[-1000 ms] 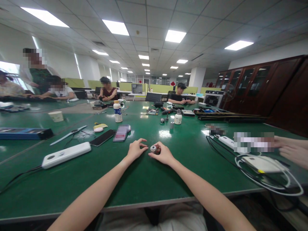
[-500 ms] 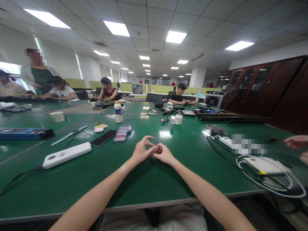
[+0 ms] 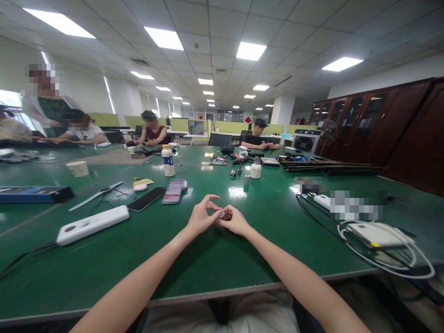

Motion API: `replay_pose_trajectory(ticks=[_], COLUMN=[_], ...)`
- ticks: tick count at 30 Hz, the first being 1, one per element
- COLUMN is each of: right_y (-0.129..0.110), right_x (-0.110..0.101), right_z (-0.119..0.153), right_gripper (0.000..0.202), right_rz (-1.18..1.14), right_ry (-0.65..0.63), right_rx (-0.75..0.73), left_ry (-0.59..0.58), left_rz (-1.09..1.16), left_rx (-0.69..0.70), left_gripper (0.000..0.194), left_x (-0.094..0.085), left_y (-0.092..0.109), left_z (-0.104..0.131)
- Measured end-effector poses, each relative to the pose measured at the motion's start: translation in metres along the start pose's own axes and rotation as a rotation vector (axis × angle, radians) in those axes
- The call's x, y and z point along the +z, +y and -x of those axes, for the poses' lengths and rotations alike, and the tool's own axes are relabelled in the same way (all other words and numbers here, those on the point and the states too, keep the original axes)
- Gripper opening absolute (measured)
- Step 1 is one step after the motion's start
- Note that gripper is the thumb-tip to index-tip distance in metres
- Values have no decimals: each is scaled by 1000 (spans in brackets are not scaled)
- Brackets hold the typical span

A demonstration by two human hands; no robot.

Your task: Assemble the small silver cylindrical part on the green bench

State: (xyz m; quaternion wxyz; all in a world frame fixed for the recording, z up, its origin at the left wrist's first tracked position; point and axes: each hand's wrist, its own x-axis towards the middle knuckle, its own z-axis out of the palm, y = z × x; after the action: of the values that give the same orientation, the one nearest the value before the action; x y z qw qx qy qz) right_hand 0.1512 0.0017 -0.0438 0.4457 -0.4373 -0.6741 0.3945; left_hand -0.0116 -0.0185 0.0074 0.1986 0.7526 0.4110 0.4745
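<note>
Over the middle of the green table (image 3: 194,273), my two hands meet around a small shiny piece (image 3: 222,214), mostly covered by fingers; its kind cannot be made out. My right hand (image 3: 237,222) is closed, thumb and fingers curled round the piece. The thumb of my left hand (image 3: 201,218) presses against the same piece, while its index finger arches above, apart from the thumb. Beyond the hands stand a small grey cylinder (image 3: 246,180) and a white round jar (image 3: 255,170). Left of them lie a purple-pink phone-shaped thing (image 3: 174,191) and a black phone (image 3: 146,199).
A white power strip (image 3: 93,225) with a black cord lies left, near a paper cup (image 3: 77,169). A bottle with a blue label (image 3: 168,161) stands ahead. Cables and a white box (image 3: 376,234) crowd the right. Several people sit or stand around the far side.
The view has shifted slightly, so things sit a little further left. My hands keep nearly the same pose on the piece. Another person's hand at the right edge has left the view.
</note>
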Motion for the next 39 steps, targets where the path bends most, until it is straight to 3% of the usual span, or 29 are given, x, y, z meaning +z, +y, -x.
replay_pose_trajectory(ticks=[4, 10, 15, 20, 24, 30, 36, 39], right_y=[1, 2, 1, 1, 2, -1, -2, -3], right_x=[0, 0, 0, 0, 1, -1, -1, -2], right_z=[0, 0, 1, 1, 1, 2, 2, 2], right_gripper=[39, 40, 39, 41, 41, 41, 42, 43], right_rz=[0, 7, -10, -9, -56, 8, 25, 28], right_ry=[-2, 0, -17, -9, -22, 2, -5, -6], right_rx=[-2, 5, -9, -9, -8, 3, 4, 7], left_ry=[-58, 33, -29, 25, -2, 197, -57, -91], left_rz=[19, -102, -30, -172, -126, -101, -398, -443], left_rx=[20, 5, 9, 26, 13, -10, -146, -155], left_gripper=[41, 43, 45, 45, 47, 45, 40, 41], left_x=[2, 2, 1, 0, -2, -19, -26, -21], left_y=[1, -4, -4, -3, -4, -22, -64, -72], left_z=[1, 1, 0, -1, -3, -15, -16, -14])
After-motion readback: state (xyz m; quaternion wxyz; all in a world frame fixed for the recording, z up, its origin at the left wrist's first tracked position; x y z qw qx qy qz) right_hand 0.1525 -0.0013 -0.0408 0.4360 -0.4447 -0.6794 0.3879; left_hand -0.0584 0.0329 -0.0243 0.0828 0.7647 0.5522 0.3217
